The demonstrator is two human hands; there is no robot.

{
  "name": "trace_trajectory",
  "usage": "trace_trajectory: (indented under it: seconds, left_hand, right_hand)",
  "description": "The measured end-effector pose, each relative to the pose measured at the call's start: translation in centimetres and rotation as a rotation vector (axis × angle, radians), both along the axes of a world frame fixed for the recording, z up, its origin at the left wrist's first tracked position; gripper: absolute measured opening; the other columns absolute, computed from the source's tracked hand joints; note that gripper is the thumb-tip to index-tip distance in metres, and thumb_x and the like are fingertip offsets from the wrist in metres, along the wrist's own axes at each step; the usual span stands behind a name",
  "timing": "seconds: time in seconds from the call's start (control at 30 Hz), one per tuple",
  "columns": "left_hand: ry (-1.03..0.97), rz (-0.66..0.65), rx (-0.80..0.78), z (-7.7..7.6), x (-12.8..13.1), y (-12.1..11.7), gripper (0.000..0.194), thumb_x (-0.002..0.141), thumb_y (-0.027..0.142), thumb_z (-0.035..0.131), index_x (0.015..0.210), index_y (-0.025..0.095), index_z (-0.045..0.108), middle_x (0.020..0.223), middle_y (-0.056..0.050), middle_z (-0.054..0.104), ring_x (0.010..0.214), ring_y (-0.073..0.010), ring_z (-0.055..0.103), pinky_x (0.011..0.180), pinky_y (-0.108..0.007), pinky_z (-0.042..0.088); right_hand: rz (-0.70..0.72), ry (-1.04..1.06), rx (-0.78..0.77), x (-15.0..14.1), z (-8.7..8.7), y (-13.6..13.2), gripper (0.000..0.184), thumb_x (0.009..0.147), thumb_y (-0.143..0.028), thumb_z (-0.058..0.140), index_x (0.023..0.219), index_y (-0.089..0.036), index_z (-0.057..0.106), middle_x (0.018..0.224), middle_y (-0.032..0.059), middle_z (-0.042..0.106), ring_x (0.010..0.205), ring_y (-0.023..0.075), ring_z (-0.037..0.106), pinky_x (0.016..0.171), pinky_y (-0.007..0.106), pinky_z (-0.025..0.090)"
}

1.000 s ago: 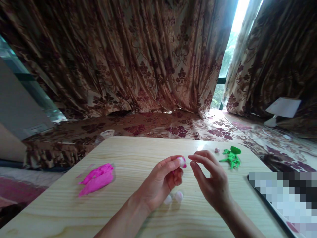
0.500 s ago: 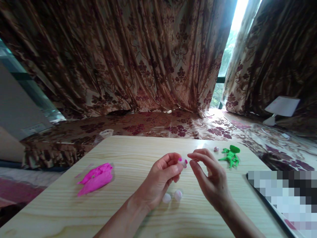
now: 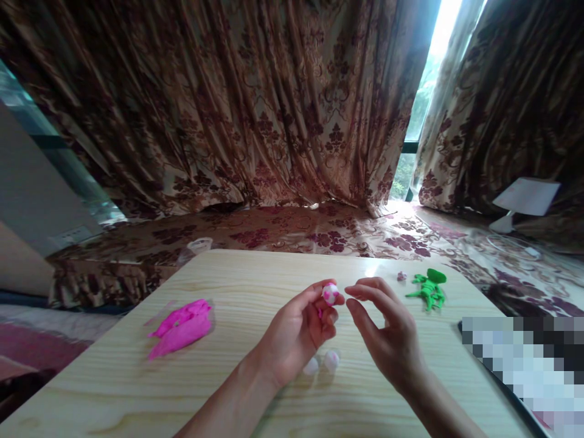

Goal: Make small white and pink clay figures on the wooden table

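Note:
A small white clay ball with pink spots (image 3: 330,294) rests in the fingertips of my left hand (image 3: 292,331), which is closed on it. Against the curled fingers of that hand shows a small pink bit of clay (image 3: 320,314). Just to the right is my right hand (image 3: 387,319), its thumb and index finger apart with nothing visible between them. Below the hands two white balls lie on the table, one plain (image 3: 311,365) and partly behind my left wrist, the other with a faint pink mark (image 3: 332,361).
On the wooden table (image 3: 246,274), a lump of bright pink clay (image 3: 185,328) lies on clear film at left. A green clay figure (image 3: 431,289) and a small pinkish piece (image 3: 401,276) are at the far right. A blurred-out device (image 3: 524,371) occupies the right edge.
My left hand has turned its palm more upward, and the spotted ball has rolled in its fingers, showing more spots. The pink bit by the fingers has come into sight. My right hand stays near.

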State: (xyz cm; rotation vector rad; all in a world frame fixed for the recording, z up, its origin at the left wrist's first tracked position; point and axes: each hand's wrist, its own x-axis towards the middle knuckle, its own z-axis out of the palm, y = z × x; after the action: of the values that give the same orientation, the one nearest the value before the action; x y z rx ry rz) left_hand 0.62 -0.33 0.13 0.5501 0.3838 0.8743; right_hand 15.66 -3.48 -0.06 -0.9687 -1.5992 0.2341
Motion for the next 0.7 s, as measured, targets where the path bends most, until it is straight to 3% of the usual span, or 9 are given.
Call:
trace_trajectory:
  seconds: [0.43,0.7]
  left_hand:
    - [0.189,0.057,0.085,0.59,0.53,-0.80,0.021,0.074,0.025,0.064,0.092,0.014,0.063,0.075,0.000,0.055,0.059,-0.0051,0.050,0.053,-0.016,0.043]
    - [0.173,0.027,0.084,-0.14,0.68,-0.57,0.022,0.078,0.035,0.058,0.075,0.013,0.058,0.066,0.000,0.051,0.057,-0.0057,0.047,0.050,-0.016,0.039]
  right_hand:
    - [-0.021,-0.003,0.003,0.15,0.08,0.16,0.009,0.080,-0.015,0.055,0.084,-0.020,0.062,0.082,0.0038,0.056,0.078,0.0164,0.056,0.068,0.031,0.048]
    - [-0.018,-0.118,0.077,0.54,-0.15,0.13,0.020,0.077,-0.012,0.059,0.093,-0.022,0.065,0.087,0.0047,0.055,0.081,0.0166,0.056,0.069,0.031,0.049]
